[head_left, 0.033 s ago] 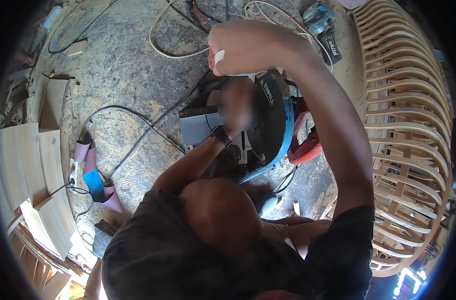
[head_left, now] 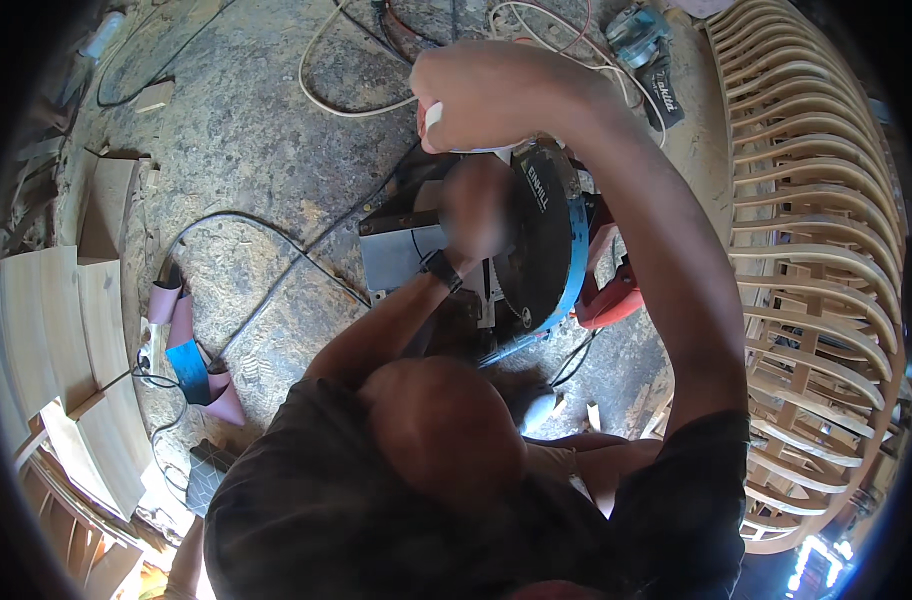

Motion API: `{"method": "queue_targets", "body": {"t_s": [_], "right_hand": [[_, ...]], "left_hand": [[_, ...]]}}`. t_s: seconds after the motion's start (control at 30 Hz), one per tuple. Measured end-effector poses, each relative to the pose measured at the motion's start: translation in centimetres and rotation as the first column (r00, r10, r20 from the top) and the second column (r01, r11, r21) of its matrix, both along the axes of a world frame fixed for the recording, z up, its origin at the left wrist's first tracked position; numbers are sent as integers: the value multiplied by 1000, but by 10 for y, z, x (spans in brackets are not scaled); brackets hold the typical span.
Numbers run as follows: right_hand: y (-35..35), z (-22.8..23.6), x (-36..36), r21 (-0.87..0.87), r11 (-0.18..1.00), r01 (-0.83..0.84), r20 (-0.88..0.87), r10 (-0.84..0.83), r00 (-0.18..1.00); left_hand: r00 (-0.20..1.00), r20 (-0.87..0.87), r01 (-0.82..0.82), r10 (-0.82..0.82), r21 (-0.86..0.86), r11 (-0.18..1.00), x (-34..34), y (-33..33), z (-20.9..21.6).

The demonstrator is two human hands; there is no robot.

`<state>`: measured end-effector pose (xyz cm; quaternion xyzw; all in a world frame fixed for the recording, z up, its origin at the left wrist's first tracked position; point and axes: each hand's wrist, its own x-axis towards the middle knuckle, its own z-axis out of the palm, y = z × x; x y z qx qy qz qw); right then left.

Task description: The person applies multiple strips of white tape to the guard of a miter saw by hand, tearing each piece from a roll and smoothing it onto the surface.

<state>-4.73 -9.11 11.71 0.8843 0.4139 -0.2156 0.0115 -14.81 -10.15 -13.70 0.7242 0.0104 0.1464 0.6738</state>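
Note:
A miter saw (head_left: 548, 235) with a dark blade guard and blue rim stands on the floor before me; part of its toothed blade shows. My right hand (head_left: 476, 95) reaches over the top of the saw, its fingers curled round the red and white handle (head_left: 425, 130). Beside the blade guard, over the grey saw base (head_left: 394, 262), my left hand (head_left: 476, 210) is smeared and its fingers cannot be made out. A dark band (head_left: 441, 271) circles that wrist. Whatever lies under the left hand is hidden.
At the right stands a long slatted wooden frame (head_left: 786, 235). Curved wooden panels (head_left: 46, 330) lean at the left. Cables (head_left: 276, 265) cross the stained floor, near pink and blue sanding-belt-like strips (head_left: 188, 365). A teal power tool (head_left: 638, 38) lies at the back right.
My right hand has shifted very slightly left with the handle. My left hand looks unmoved.

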Motion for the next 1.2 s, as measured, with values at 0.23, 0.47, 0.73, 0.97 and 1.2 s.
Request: {"method": "queue_targets", "body": {"t_s": [0.23,0.47,0.73,0.97,1.2], "right_hand": [[22,-3,0,-94,993,-75,-35,72,997],[21,2,0,-54,997,-47,-41,45,998],[-1,10,2,-64,997,-37,-7,37,999],[-25,19,2,47,999,-15,-67,18,998],[-35,24,-2,80,995,65,-75,-59,995]], "left_hand": [[997,25,66,-70,138,988,3,10,12],[993,53,95,-110,230,969,0,15,16],[988,-24,154,-152,227,962,-3,13,24],[979,-26,202,-201,90,975,3,8,17],[961,24,274,-277,78,958,-6,-2,20]]}}
